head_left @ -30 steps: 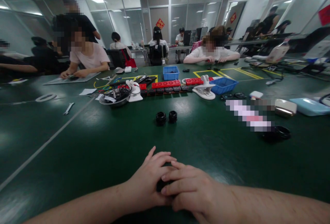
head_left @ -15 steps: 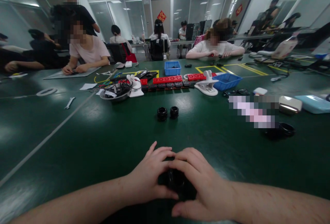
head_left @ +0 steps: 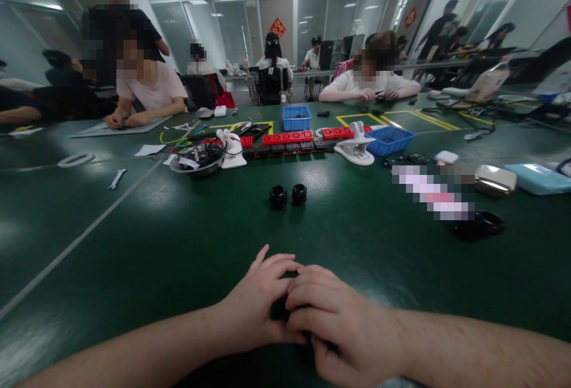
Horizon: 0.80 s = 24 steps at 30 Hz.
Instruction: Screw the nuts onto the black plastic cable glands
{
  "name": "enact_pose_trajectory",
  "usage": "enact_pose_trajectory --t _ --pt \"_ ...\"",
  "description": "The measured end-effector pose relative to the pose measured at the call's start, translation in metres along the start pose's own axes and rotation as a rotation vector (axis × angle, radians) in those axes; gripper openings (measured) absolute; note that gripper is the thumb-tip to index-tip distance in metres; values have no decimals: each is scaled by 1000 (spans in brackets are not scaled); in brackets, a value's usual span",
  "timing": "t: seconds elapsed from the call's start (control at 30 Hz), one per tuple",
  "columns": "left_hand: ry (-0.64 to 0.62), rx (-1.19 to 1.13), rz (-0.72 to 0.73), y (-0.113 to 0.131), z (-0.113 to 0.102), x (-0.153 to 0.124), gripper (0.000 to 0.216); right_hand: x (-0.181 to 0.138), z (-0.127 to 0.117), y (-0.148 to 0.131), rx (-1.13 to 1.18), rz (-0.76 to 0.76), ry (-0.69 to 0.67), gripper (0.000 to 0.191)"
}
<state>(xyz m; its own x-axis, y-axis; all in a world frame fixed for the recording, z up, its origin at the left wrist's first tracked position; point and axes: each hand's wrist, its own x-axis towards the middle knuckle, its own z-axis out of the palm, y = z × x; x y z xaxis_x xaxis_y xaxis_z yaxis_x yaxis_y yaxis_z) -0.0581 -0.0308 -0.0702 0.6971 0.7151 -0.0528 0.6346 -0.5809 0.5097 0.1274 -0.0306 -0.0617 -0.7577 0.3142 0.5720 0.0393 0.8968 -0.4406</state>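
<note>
My left hand (head_left: 254, 304) curves round a short black cylindrical part standing low at the near side of the table, its thumb on the near side and its fingers on the far side. Over the top and right of the same part my right hand (head_left: 348, 322) is closed, fingers bent and thumb tucked under. The part is almost wholly covered by my hands. Farther forward, two black ribbed cylindrical parts stand side by side, a larger one (head_left: 278, 197) on the left and a smaller one (head_left: 299, 194) on the right.
Beyond them lie a bowl of cables (head_left: 196, 165), white clip bases (head_left: 355, 149), red power strips (head_left: 288, 137) and blue bins (head_left: 297, 118). A wrench (head_left: 116, 179) is at left. Black rings (head_left: 484, 223) and a pale blue case (head_left: 539, 179) lie at right. Several people sit across the table.
My right hand's fingers have curled in over the black part, hiding its round opening that showed before. My left hand stays nearly in place. The view has shifted slightly.
</note>
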Motion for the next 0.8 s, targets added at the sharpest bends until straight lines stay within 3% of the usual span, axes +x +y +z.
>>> enact_pose_trajectory --t 0.17,0.43,0.6,0.8 --pt "-11 8 -4 -2 3 -1 49 -1 -1 1 59 -103 -15 23" --pt "-23 19 -1 -4 4 -2 44 -4 3 1 41 -102 4 25" --pt "-13 33 15 -6 7 -1 46 -10 7 3 -22 -110 -57 30" --pt "28 34 55 -13 11 -3 54 -12 -10 -3 -101 -128 -48 34"
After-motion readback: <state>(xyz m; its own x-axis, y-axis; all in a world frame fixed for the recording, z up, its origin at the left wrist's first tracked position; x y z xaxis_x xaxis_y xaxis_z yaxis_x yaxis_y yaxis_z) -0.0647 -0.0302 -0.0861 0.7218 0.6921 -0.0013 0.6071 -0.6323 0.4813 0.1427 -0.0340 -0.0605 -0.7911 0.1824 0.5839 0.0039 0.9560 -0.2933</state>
